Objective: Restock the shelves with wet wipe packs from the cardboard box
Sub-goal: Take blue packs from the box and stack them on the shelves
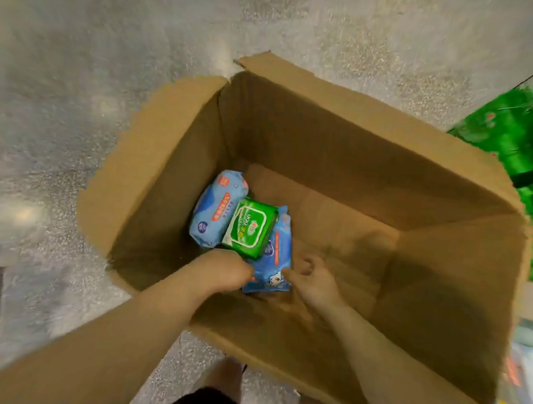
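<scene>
An open cardboard box (343, 137) stands on the floor below me. Three wet wipe packs lie at its bottom left: a blue pack (216, 210) on the left, a green pack (250, 227) on top in the middle, and a second blue pack (272, 272) partly under the green one. Both my hands reach into the box. My left hand (224, 270) grips the near left edge of the second blue pack. My right hand (311, 280) touches that pack's right edge with its thumb, fingers loosely spread.
Green packaged goods (524, 148) sit on the floor at the right beside the box. Shelf edges with colourful items (526, 365) show at the lower right. Grey speckled floor (110, 62) surrounds the box. My legs stand at the box's near side.
</scene>
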`<state>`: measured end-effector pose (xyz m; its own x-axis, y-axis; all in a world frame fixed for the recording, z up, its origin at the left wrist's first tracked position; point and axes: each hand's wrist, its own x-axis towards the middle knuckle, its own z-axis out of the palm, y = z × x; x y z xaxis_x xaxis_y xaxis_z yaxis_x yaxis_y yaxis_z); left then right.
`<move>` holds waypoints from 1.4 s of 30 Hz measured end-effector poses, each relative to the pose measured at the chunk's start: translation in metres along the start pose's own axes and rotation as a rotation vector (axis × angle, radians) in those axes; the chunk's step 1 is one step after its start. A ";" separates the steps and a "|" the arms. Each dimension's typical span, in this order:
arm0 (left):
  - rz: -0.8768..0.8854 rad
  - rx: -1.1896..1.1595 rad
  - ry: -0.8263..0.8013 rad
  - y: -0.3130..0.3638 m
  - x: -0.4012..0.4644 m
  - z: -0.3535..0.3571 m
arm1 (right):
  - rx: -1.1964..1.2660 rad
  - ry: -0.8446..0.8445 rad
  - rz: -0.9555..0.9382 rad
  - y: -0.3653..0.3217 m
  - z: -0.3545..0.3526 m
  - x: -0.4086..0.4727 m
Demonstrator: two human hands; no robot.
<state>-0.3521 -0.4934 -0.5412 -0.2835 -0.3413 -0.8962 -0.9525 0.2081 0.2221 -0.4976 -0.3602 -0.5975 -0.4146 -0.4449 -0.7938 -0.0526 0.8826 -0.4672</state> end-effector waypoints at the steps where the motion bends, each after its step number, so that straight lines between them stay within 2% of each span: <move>1: 0.004 0.042 -0.033 0.005 0.010 0.000 | 0.022 0.002 0.019 0.006 0.009 0.014; 4: 0.000 0.136 -0.152 0.012 0.044 0.006 | 0.094 -0.001 0.047 0.023 0.029 0.054; 9: -0.028 0.089 -0.271 0.014 0.085 0.020 | 0.364 -0.050 0.110 0.041 0.054 0.096; 13: -0.224 -0.192 -0.033 0.002 0.095 0.047 | 0.562 -0.099 0.187 0.043 0.060 0.105; 16: -0.275 -0.367 0.018 0.012 0.099 0.053 | 0.684 -0.218 0.226 0.042 0.063 0.099; 19: -0.233 -0.412 0.000 0.027 0.092 0.047 | 0.738 -0.249 0.225 0.041 0.062 0.084; 21: -0.198 -0.424 -0.019 0.033 0.082 0.047 | 0.703 -0.200 0.196 0.038 0.052 0.071; 26: 0.016 -0.170 0.016 0.059 0.045 0.048 | 0.636 -0.104 0.173 0.043 0.016 0.027; 29: 0.081 -0.137 0.036 0.081 0.008 0.045 | 0.535 -0.037 0.086 0.040 -0.020 -0.017; 30: 0.086 -0.191 0.049 0.086 -0.006 0.044 | 0.512 -0.020 0.049 0.037 -0.034 -0.032; 34: 0.149 -0.665 0.055 0.113 -0.064 0.045 | 0.436 0.126 -0.094 0.025 -0.096 -0.096; 38: 0.259 -1.063 0.038 0.163 -0.122 0.047 | 0.477 0.269 -0.258 0.008 -0.158 -0.168; 42: 0.431 -1.263 0.004 0.214 -0.176 0.046 | 0.547 0.454 -0.410 0.015 -0.198 -0.229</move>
<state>-0.5012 -0.3462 -0.3537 -0.5844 -0.4662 -0.6642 -0.2353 -0.6860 0.6885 -0.5835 -0.2149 -0.3454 -0.7921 -0.5077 -0.3389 0.1221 0.4121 -0.9029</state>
